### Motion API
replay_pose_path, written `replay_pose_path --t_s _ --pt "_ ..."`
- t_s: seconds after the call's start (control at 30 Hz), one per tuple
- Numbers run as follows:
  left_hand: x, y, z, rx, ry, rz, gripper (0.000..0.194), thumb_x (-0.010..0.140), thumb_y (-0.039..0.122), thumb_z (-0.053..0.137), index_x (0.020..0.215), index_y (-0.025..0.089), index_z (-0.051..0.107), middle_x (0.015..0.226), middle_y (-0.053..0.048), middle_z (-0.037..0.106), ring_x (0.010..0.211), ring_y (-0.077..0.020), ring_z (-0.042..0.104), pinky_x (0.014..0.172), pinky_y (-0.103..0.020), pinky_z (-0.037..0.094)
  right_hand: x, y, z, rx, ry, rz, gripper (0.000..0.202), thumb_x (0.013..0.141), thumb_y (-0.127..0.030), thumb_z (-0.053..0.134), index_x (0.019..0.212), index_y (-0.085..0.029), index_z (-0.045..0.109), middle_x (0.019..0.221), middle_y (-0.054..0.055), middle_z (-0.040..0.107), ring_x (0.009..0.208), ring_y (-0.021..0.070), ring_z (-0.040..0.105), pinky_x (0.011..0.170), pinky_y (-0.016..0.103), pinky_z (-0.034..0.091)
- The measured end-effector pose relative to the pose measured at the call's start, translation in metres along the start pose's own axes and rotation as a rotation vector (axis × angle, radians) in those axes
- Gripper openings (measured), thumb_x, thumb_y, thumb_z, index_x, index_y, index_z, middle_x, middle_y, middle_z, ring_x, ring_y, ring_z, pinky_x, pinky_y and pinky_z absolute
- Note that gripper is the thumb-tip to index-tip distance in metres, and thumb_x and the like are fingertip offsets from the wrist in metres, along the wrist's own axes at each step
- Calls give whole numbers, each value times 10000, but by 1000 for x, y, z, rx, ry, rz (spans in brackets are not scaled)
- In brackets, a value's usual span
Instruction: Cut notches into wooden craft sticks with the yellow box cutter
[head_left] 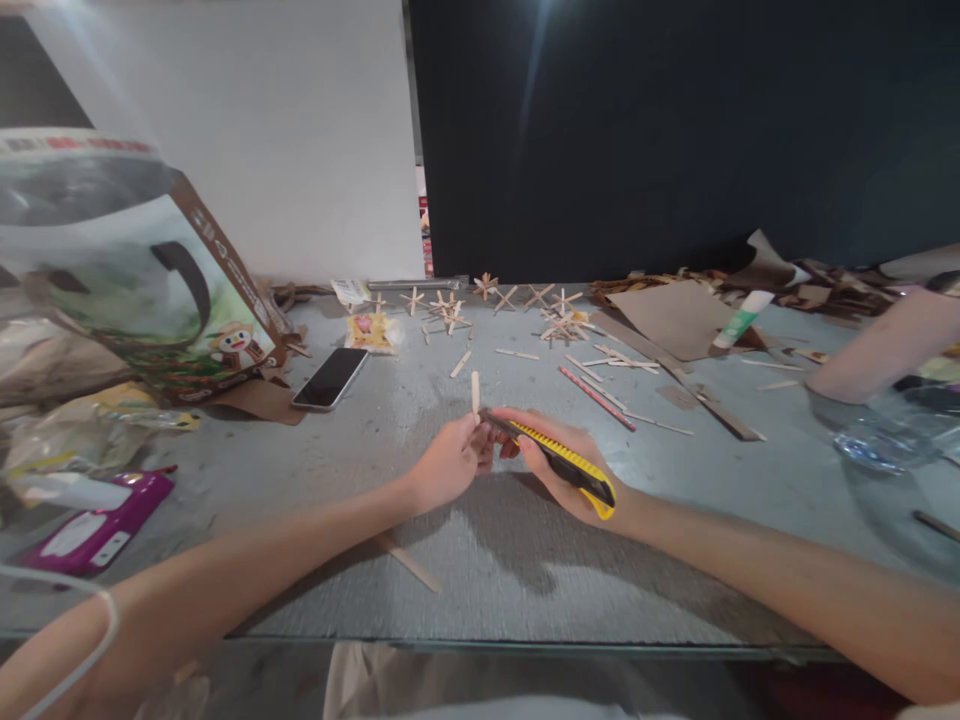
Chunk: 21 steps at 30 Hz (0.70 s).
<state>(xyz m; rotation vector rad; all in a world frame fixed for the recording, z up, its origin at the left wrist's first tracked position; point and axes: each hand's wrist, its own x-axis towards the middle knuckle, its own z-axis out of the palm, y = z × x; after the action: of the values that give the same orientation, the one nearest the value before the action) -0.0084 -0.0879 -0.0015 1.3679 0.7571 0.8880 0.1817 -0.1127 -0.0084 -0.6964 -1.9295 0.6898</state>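
Near the middle of the grey table [315, 590], my left hand [448, 462] is closed on a short wooden stick [475, 390] that points up and away. My right hand [574, 465] is wrapped round a yellow and black utility knife [574, 468], its blade end close beside the stick and my left fingertips. Whether the blade touches the wood cannot be made out. Another wooden stick [411, 565] lies by my left forearm. Several star-shaped stick pieces [451, 313] stand at the back, with loose sticks [630, 360] and a red patterned stick [598, 398] before them.
At left are a phone [331, 379], a purple device [101, 525] and a large printed package [150, 290]. To the right lie cardboard [671, 315], a glue stick [742, 320], a pinkish cylinder [885, 340] and a clear plastic item [874, 445].
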Motion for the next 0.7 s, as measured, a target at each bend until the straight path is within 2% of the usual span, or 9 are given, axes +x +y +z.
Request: replay_pose_path --t_s 0.2,0.27,0.37,0.53,0.7 --pt "1 -3 0 13 29 -2 252 780 212 676 707 204 436 659 50 468 551 -73 357 501 -199 278 -1 -6 6 -47 24 -47 381 1083 -382 464 1426 -294 606 988 75 683 841 220 666 749 368 574" --pt "0 -2 1 8 17 7 254 771 203 673 697 206 430 653 48 465 551 -76 352 499 -203 268 -1 -7 5 -10 25 -28 371 1084 -387 467 1408 -290 622 1035 82 693 860 218 671 768 371 575" --pt "-1 2 3 14 6 15 277 845 295 662 701 208 442 647 40 461 556 -85 347 501 -210 262 -1 -1 3 105 47 66 358 1075 -429 502 1369 -295 654 1068 73 720 878 212 685 803 373 586" --pt "0 6 2 27 -70 3 395 926 546 616 780 195 508 658 47 435 525 -72 267 493 -223 227 2 17 4 467 75 215 398 1052 -479 546 1344 -247 686 1031 62 753 902 199 706 900 397 593" --pt "2 2 -4 0 -82 28 444 919 614 628 829 198 502 683 65 384 526 -64 243 501 -222 224 9 22 7 700 95 285 417 992 -518 616 1292 -247 715 1057 77 772 961 221 722 888 396 610"
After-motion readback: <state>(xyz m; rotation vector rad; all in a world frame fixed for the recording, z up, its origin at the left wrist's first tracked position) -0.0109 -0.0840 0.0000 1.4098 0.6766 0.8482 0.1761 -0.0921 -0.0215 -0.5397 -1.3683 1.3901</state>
